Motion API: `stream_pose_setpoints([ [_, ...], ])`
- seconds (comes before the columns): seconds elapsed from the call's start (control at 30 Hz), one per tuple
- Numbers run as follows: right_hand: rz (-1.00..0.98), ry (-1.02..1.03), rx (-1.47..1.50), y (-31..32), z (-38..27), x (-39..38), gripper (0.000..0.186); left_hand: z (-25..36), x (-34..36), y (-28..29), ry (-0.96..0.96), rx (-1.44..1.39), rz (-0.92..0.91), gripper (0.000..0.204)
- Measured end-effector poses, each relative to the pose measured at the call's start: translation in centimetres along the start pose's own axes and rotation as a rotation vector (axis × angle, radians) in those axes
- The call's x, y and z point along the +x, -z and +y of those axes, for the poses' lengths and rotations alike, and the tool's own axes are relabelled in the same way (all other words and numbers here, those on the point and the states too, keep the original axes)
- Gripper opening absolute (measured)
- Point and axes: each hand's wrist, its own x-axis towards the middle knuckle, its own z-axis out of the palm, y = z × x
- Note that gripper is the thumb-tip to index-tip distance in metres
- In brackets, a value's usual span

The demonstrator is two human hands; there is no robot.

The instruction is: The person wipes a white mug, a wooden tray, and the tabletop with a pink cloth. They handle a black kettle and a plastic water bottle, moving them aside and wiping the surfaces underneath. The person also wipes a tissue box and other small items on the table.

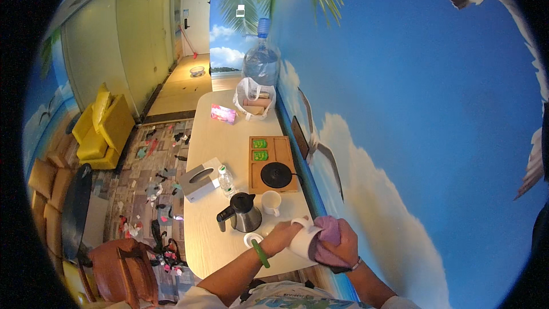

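My left hand (279,237) is closed on a white mug (302,239), tilted above the table's near right edge. A purple cloth (329,233) is bunched in my right hand (345,245) and pressed against the mug's open end. How far the cloth reaches inside is hidden. Just beyond my left hand stands another white mug (271,200), upright. A steel kettle (247,217) with a black lid and handle is to its left. Beside my left wrist, which wears a green bangle, lies a small round white piece (253,239), partly covered.
On the pale table (214,234) stand a grey tissue box (200,179), a water bottle (226,182), a wooden tray (260,182) with green packets and a black kettle base (277,175), a pink pack (223,114) and a white bag (255,103). The mural wall (389,137) borders the right side.
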Motion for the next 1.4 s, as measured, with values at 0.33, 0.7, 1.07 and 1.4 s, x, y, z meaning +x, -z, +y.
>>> stream_pose_setpoints([
  [0.33,-0.134,-0.165,1.015,-2.1,-5.4,-1.9,0.083,-1.9,-5.1,-3.8,-0.218,-1.047,-0.297,0.038],
  [0.7,0.05,0.001,0.765,-7.9,-9.3,1.2,0.086,0.0,-7.0,2.0,-0.512,0.166,0.641,0.041],
  [1.07,0.224,-0.28,1.133,-11.8,-11.3,0.9,0.072,3.1,-10.3,4.1,-0.756,0.362,0.561,0.022],
  [1.4,0.156,-0.062,0.679,-8.4,-7.6,0.8,0.095,3.8,-8.6,6.6,-0.254,-0.153,0.091,0.053],
])
